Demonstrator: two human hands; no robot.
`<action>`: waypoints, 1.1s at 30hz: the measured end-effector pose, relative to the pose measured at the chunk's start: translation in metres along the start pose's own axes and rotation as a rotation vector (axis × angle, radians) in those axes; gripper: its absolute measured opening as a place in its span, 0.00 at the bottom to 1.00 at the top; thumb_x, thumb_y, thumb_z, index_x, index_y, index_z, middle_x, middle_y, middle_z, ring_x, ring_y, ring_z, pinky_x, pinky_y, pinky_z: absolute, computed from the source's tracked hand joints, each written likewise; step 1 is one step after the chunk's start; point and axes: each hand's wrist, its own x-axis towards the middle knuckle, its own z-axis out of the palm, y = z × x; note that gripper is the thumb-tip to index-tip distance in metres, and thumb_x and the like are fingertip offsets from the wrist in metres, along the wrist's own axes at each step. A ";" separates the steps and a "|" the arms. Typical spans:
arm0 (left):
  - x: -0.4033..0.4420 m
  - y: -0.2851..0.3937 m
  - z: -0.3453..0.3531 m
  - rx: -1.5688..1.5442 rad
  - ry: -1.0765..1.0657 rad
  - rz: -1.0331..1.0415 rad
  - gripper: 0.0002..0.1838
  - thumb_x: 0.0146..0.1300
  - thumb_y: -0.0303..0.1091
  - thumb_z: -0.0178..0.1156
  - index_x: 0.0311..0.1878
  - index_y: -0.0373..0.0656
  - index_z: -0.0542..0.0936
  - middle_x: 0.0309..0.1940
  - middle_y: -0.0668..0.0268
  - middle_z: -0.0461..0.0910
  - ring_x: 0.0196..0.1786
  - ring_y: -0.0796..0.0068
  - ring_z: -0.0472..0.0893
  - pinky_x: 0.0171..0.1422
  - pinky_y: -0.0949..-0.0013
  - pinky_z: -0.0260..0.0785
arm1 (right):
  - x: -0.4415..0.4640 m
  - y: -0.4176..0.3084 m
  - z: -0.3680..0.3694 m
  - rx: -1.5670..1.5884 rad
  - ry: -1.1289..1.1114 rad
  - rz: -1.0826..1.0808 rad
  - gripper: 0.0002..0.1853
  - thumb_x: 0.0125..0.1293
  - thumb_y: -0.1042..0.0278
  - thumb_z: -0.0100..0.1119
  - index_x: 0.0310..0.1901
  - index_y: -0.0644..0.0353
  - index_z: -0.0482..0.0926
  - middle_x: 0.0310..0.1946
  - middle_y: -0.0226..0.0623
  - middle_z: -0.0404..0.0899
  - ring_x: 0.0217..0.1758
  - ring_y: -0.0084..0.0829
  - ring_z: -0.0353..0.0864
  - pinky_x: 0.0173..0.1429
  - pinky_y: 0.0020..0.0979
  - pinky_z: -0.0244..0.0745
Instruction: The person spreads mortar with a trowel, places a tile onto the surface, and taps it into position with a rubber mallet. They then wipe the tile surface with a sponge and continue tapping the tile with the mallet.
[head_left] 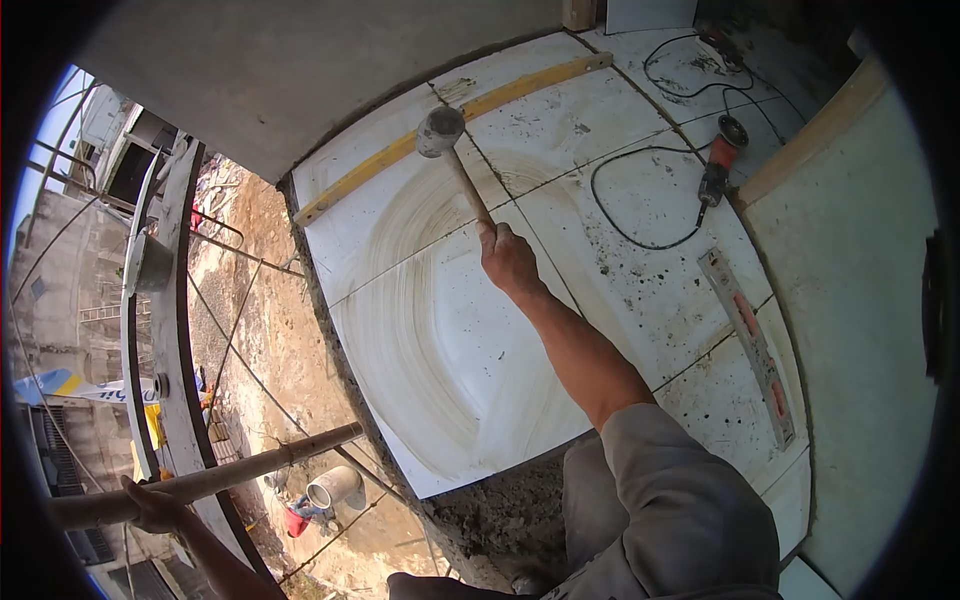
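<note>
My right hand (508,258) is closed around the wooden handle of a mallet (440,132), whose grey head is over the white floor tiles near a long yellow straightedge bar (365,182). Below that hand lies a large white tile (490,335) marked with curved brown smears. At the lower left, my left hand (152,506) grips a thick, rusty-looking pole (225,482) that runs out over the drop. Whether the mallet head touches the tile or hovers above it, I cannot tell.
An angle grinder (722,165) with a black cord lies on the tiles at right, near a spirit level (748,345). Dark mortar (510,510) borders the near tile edge. The floor ends at left above a lower dirt ground (270,370). Walls stand behind and at right.
</note>
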 end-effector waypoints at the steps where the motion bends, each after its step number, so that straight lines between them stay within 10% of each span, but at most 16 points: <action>1: -0.007 0.011 -0.005 0.051 -0.053 -0.031 0.46 0.46 0.62 0.71 0.51 0.23 0.73 0.46 0.48 0.79 0.46 0.55 0.80 0.52 0.61 0.75 | -0.003 -0.005 -0.003 0.063 0.055 -0.053 0.24 0.72 0.47 0.44 0.32 0.65 0.71 0.16 0.49 0.77 0.22 0.51 0.80 0.26 0.43 0.77; 17: 0.009 -0.024 0.013 -0.186 0.036 0.098 0.44 0.47 0.60 0.70 0.53 0.26 0.74 0.48 0.47 0.79 0.46 0.53 0.81 0.55 0.59 0.73 | -0.123 0.071 -0.064 0.204 -0.318 -0.051 0.27 0.65 0.42 0.54 0.27 0.62 0.71 0.15 0.49 0.75 0.22 0.51 0.79 0.28 0.46 0.73; 33: -0.003 -0.005 0.005 -0.125 -0.001 0.066 0.46 0.49 0.59 0.69 0.55 0.23 0.70 0.50 0.46 0.77 0.50 0.54 0.79 0.56 0.59 0.71 | -0.138 0.231 -0.130 -0.146 0.014 0.331 0.26 0.65 0.45 0.53 0.32 0.67 0.78 0.25 0.55 0.79 0.32 0.55 0.81 0.39 0.47 0.73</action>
